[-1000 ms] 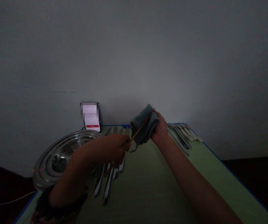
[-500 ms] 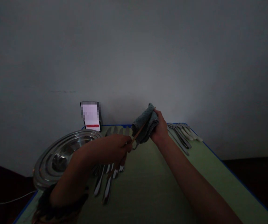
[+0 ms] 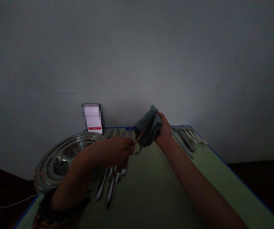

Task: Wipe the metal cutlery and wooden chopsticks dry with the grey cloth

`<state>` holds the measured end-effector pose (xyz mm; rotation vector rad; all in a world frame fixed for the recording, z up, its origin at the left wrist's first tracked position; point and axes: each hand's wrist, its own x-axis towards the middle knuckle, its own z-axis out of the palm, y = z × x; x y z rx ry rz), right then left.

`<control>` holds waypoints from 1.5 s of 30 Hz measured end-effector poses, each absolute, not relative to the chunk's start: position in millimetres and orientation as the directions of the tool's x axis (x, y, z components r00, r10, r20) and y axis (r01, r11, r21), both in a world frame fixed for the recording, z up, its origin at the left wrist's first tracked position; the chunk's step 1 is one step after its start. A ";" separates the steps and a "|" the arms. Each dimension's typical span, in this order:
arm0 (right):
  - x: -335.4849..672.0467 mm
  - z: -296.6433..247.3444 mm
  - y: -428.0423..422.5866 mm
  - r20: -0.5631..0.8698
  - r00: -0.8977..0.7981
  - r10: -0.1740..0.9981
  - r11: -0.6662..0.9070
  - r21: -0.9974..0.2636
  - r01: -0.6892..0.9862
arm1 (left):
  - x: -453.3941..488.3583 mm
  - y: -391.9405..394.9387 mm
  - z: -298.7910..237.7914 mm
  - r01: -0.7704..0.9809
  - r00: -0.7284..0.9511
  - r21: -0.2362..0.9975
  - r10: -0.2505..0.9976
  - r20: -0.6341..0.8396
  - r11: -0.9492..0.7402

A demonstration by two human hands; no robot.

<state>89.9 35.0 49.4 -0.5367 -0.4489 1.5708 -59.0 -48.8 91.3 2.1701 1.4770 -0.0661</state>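
My left hand (image 3: 121, 150) is closed around a thin wooden chopstick (image 3: 140, 137). Its lower end pokes out below the fist, tilted over the knives. A folded grey-blue cloth (image 3: 155, 128) is gripped in my right hand (image 3: 165, 131), wrapped about the chopstick's upper part, with the far tip just peeking past the thumb. Under my left forearm lie several metal table knives (image 3: 109, 194), partly hidden by the hand. A loop of the cloth dangles near my left fingers.
At left a wide shiny metal basin (image 3: 43, 165) stands on the green tabletop (image 3: 151, 190). Behind it a phone (image 3: 94, 118) leans against the wall. Several forks and other metal cutlery (image 3: 183, 140), plus white-handled pieces (image 3: 194, 136), lie at the back right. A white cable (image 3: 10, 206) hangs at the left.
Both hands stay almost in place. The cloth has shifted very slightly left along the chopstick, and its dangling loop hangs a little lower.
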 end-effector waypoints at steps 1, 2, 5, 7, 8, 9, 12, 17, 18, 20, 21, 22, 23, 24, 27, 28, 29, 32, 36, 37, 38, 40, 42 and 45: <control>90.2 49.4 35.2 -0.071 -0.046 0.996 -0.078 -0.573 -0.816 | -58.8 -49.0 91.2 0.877 0.413 0.391 0.853 -0.318 -0.279; 90.3 49.6 35.3 -0.076 -0.047 0.996 -0.082 -0.570 -0.817 | -58.7 -49.2 91.1 0.873 0.417 0.402 0.851 -0.320 -0.276; 89.6 51.4 34.4 -0.115 -0.057 0.992 -0.114 -0.590 -0.799 | -59.3 -48.8 91.0 0.870 0.415 0.416 0.849 -0.327 -0.265; 89.5 53.6 32.8 -0.128 -0.134 0.983 -0.184 -0.601 -0.778 | -60.2 -47.7 91.0 0.874 0.411 0.398 0.862 -0.296 -0.280; 90.0 54.9 32.0 -0.126 -0.195 0.973 -0.231 -0.602 -0.765 | -60.8 -46.9 91.0 0.878 0.408 0.380 0.872 -0.271 -0.292; 91.0 56.1 31.4 -0.114 -0.264 0.958 -0.278 -0.603 -0.748 | -61.4 -46.0 90.8 0.883 0.401 0.361 0.882 -0.248 -0.300; 97.0 58.0 32.0 -0.059 -0.442 0.895 -0.381 -0.615 -0.691 | -64.1 -42.3 88.7 0.907 0.355 0.312 0.911 -0.212 -0.281; 106.2 55.0 41.0 -0.105 -0.448 0.888 -0.412 -0.617 -0.671 | -69.5 -37.8 83.1 0.942 0.277 0.237 0.950 -0.147 -0.238; 106.0 54.0 42.6 -0.104 -0.424 0.899 -0.391 -0.627 -0.674 | -70.1 -37.5 82.7 0.945 0.273 0.223 0.951 -0.144 -0.237; 103.0 52.4 43.9 -0.076 -0.394 0.916 -0.345 -0.651 -0.676 | -70.1 -37.5 82.9 0.946 0.280 0.209 0.948 -0.151 -0.247; 100.8 51.7 43.6 -0.055 -0.384 0.922 -0.321 -0.661 -0.678 | -69.7 -37.7 83.5 0.943 0.294 0.212 0.943 -0.159 -0.258; 98.5 50.9 42.8 -0.029 -0.373 0.927 -0.294 -0.674 -0.678 | -69.0 -38.2 84.4 0.937 0.309 0.219 0.937 -0.160 -0.272; 96.4 50.2 41.6 0.002 -0.358 0.934 -0.258 -0.690 -0.676 | -68.1 -39.0 85.6 0.930 0.327 0.230 0.932 -0.154 -0.289; 94.7 49.3 40.2 0.030 -0.343 0.939 -0.222 -0.709 -0.670 | -67.0 -40.0 87.0 0.921 0.347 0.243 0.926 -0.149 -0.306; 93.1 46.2 37.7 0.071 -0.323 0.944 -0.159 -0.760 -0.630 | -63.7 -44.0 91.1 0.894 0.398 0.290 0.902 -0.168 -0.341; 93.3 45.3 37.7 0.059 -0.319 0.946 -0.161 -0.769 -0.619 | -62.8 -45.2 92.0 0.891 0.403 0.303 0.897 -0.180 -0.339; 93.7 44.5 38.2 0.041 -0.311 0.950 -0.167 -0.772 -0.613 | -62.0 -46.1 92.5 0.889 0.405 0.313 0.894 -0.192 -0.335; 94.2 43.6 40.6 -0.026 -0.284 0.958 -0.204 -0.757 -0.621 | -61.0 -46.7 91.7 0.882 0.412 0.332 0.889 -0.199 -0.334; 95.0 45.8 41.8 -0.109 -0.254 0.961 -0.245 -0.766 -0.595 | -61.5 -44.7 89.0 0.890 0.403 0.313 0.892 -0.204 -0.331; 95.7 46.6 41.8 -0.143 -0.259 0.955 -0.273 -0.763 -0.586 | -61.6 -44.3 88.6 0.900 0.389 0.294 0.897 -0.210 -0.321; 96.6 47.2 41.7 -0.185 -0.269 0.945 -0.312 -0.752 -0.581 | -61.8 -43.9 88.4 0.909 0.375 0.275 0.902 -0.215 -0.313; 98.6 48.4 42.1 -0.270 -0.303 0.914 -0.402 -0.701 -0.588 | -62.1 -43.3 88.1 0.921 0.355 0.249 0.908 -0.222 -0.299; 100.3 49.3 43.2 -0.308 -0.323 0.895 -0.446 -0.629 -0.636 | -62.7 -42.4 87.4 0.925 0.351 0.239 0.905 -0.239 -0.295; 101.7 50.5 45.0 -0.276 -0.326 0.904 -0.426 -0.536 -0.729 | -63.8 -40.5 85.5 0.933 0.344 0.202 0.907 -0.245 -0.299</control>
